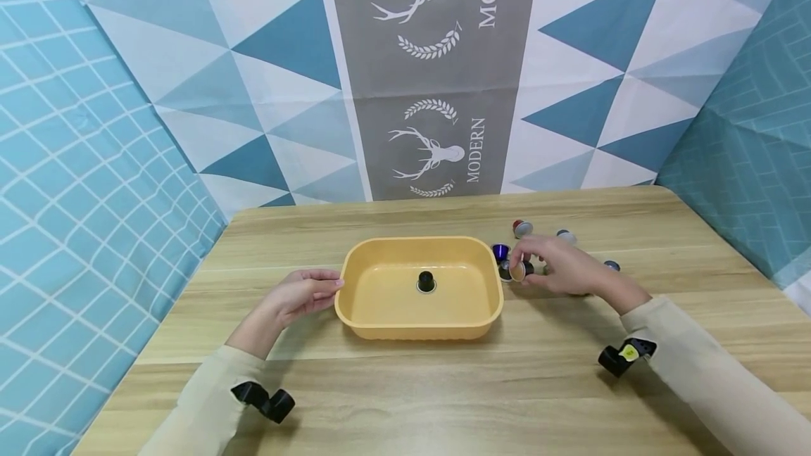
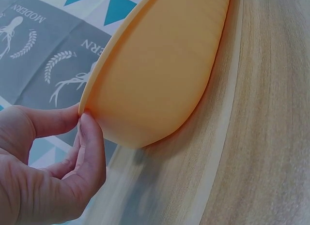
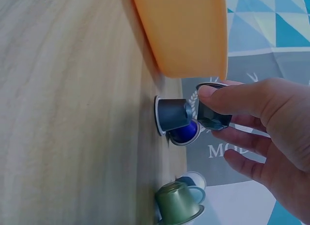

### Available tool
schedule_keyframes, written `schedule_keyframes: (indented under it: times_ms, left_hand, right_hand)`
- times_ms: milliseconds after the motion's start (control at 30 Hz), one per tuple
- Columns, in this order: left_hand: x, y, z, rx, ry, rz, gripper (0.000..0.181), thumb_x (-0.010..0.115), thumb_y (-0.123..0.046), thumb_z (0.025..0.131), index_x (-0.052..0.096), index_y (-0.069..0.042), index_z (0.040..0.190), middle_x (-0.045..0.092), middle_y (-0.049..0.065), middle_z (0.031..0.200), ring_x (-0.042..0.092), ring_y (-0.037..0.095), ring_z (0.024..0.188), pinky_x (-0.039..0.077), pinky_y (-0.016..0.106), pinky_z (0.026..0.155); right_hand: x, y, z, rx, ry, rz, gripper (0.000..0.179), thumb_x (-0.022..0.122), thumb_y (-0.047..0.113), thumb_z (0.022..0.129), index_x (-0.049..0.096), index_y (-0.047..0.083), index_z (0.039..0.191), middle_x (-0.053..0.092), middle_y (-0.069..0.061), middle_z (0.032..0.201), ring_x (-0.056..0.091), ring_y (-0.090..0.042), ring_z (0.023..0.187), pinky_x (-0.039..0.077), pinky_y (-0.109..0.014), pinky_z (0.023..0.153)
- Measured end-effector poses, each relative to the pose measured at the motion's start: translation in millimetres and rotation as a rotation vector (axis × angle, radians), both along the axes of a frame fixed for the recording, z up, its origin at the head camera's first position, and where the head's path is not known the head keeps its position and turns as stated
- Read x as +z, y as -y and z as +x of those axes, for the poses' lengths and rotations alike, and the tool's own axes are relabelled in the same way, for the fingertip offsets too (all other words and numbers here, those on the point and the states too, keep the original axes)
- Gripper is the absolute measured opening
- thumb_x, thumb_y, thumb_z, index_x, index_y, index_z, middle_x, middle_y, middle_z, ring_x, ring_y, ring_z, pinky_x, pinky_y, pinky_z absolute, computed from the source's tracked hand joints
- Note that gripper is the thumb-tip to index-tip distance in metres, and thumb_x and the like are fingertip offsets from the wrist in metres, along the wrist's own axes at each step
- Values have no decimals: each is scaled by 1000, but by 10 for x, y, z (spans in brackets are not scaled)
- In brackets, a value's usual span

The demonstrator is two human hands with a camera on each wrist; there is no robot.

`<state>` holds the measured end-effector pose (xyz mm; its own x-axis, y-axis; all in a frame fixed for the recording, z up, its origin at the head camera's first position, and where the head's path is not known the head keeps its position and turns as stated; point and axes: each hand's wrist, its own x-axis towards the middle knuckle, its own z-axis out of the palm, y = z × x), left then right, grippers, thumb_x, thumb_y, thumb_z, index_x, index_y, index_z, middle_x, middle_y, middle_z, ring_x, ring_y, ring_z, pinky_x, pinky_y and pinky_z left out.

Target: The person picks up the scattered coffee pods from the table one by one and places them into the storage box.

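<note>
A yellow plastic basin (image 1: 420,331) stands on the wooden table, with one black coffee capsule (image 1: 426,281) upright inside. My left hand (image 1: 303,295) pinches the basin's left rim between thumb and fingers. Off the basin's right side, my right hand (image 1: 564,264) grips a dark coffee capsule (image 3: 212,114) between thumb and fingertips, raised above the table. Close beneath it in the right wrist view are a dark grey-blue capsule (image 3: 173,113) standing on its rim and a blue capsule (image 3: 185,133). A green capsule (image 3: 177,203) lies nearer the wrist.
Further capsules lie scattered around my right hand: a red-and-silver capsule (image 1: 522,229) behind it, a silver capsule (image 1: 567,236) past the knuckles and a blue-grey capsule (image 1: 612,265) by the wrist. Patterned cloth (image 1: 437,83) hangs at the table's back edge.
</note>
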<state>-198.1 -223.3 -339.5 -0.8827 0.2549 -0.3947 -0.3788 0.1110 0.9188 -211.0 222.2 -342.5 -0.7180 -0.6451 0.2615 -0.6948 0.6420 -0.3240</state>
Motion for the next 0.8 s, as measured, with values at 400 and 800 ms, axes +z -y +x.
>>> schedule_keyframes:
  times_ms: [400, 800]
  left_hand:
    - [15, 9, -5, -11, 0, 6, 44, 59, -7, 93, 44, 13, 129, 69, -5, 84, 66, 2, 76, 57, 15, 71]
    - [6, 7, 2, -9, 0, 5, 36, 60, -8, 93, 50, 10, 123, 69, -6, 83, 66, 2, 75, 57, 15, 71]
  right_hand:
    - [153, 109, 36, 16, -19, 19, 29, 81, 6, 74, 64, 18, 95, 62, 9, 93, 57, -6, 88, 56, -36, 78]
    - [297, 238, 98, 58, -55, 46, 28, 81, 3, 72, 65, 13, 93, 64, 5, 90, 55, -7, 83, 55, -32, 74]
